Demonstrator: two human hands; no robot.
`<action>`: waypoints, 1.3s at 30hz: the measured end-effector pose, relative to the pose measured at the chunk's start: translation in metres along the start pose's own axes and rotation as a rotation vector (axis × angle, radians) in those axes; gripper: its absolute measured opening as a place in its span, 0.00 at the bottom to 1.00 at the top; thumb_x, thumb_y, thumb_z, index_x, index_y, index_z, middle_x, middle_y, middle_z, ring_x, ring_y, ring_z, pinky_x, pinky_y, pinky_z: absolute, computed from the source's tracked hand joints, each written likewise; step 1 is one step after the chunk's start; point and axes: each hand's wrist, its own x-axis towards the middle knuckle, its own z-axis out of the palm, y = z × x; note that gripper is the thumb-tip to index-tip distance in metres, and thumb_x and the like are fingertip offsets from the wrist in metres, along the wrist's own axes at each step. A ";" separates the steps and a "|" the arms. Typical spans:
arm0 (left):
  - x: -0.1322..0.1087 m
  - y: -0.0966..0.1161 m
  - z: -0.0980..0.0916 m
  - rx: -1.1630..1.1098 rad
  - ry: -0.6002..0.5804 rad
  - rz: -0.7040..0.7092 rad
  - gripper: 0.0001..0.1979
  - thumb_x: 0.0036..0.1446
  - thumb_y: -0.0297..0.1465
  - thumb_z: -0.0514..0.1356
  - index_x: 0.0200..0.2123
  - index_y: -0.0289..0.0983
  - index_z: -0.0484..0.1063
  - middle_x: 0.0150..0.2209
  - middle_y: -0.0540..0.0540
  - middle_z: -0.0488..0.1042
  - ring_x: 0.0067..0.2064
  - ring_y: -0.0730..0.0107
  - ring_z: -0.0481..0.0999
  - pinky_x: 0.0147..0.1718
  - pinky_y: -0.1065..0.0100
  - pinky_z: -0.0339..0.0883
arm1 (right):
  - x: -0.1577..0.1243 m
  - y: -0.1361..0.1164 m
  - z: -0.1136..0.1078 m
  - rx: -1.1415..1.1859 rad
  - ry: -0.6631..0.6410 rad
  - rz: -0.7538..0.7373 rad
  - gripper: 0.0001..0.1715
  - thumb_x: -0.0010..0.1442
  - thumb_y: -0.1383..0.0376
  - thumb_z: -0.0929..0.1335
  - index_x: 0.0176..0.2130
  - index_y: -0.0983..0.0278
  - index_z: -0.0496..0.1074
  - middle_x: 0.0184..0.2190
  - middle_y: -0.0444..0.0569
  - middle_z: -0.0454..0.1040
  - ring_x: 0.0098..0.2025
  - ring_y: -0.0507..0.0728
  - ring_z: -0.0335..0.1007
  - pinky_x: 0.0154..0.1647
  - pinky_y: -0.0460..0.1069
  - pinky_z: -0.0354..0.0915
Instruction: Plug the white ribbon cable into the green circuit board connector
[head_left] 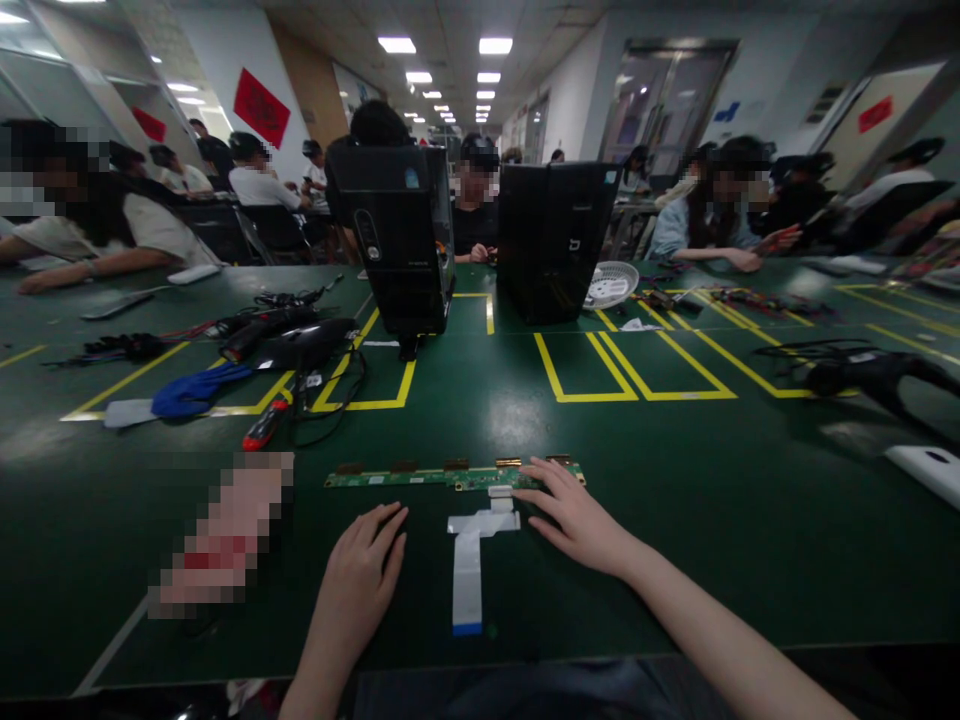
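A long, narrow green circuit board (397,479) lies crosswise on the dark green table in front of me. Brown-gold tabs line its far edge. From a white connector on its near side runs a white flat ribbon cable (466,580), folded and ending in a blue tip towards me. My right hand (574,515) rests with spread fingers over the board's right end, the fingertips on or just above it; contact is hard to tell. My left hand (367,560) lies on the table left of the cable, fingers loosely stretched and holding nothing.
Two black computer cases (397,240) (555,240) stand beyond the board. To the left lie a red-and-black screwdriver (264,427), a blue glove (196,390) and black cables. A white basket (611,285) and a black cabled device (862,370) are on the right. Co-workers sit around.
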 end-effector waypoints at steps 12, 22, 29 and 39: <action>0.002 0.001 -0.001 -0.021 -0.019 -0.040 0.19 0.65 0.35 0.51 0.53 0.36 0.72 0.53 0.39 0.74 0.54 0.53 0.72 0.53 0.49 0.67 | 0.011 -0.013 -0.010 0.043 -0.198 -0.011 0.32 0.65 0.50 0.63 0.65 0.52 0.59 0.68 0.53 0.51 0.70 0.64 0.39 0.68 0.66 0.41; 0.002 0.000 -0.001 -0.037 -0.017 -0.055 0.18 0.65 0.35 0.51 0.53 0.38 0.72 0.53 0.40 0.74 0.54 0.55 0.73 0.53 0.49 0.68 | -0.006 -0.010 -0.016 -0.008 -0.166 0.026 0.32 0.66 0.49 0.62 0.66 0.50 0.56 0.68 0.51 0.51 0.69 0.64 0.43 0.67 0.66 0.46; 0.001 0.002 -0.003 -0.041 -0.042 -0.075 0.19 0.65 0.36 0.50 0.54 0.38 0.72 0.54 0.40 0.73 0.55 0.55 0.71 0.54 0.48 0.67 | -0.053 0.024 -0.016 -0.136 -0.080 0.203 0.32 0.66 0.48 0.60 0.66 0.49 0.56 0.67 0.52 0.54 0.68 0.64 0.49 0.65 0.67 0.51; 0.002 0.001 -0.003 -0.050 -0.034 -0.074 0.18 0.65 0.36 0.51 0.54 0.38 0.71 0.53 0.40 0.73 0.54 0.55 0.72 0.53 0.49 0.67 | -0.178 0.117 -0.028 -0.401 0.070 0.808 0.41 0.63 0.41 0.51 0.65 0.56 0.61 0.61 0.60 0.61 0.62 0.69 0.59 0.57 0.67 0.60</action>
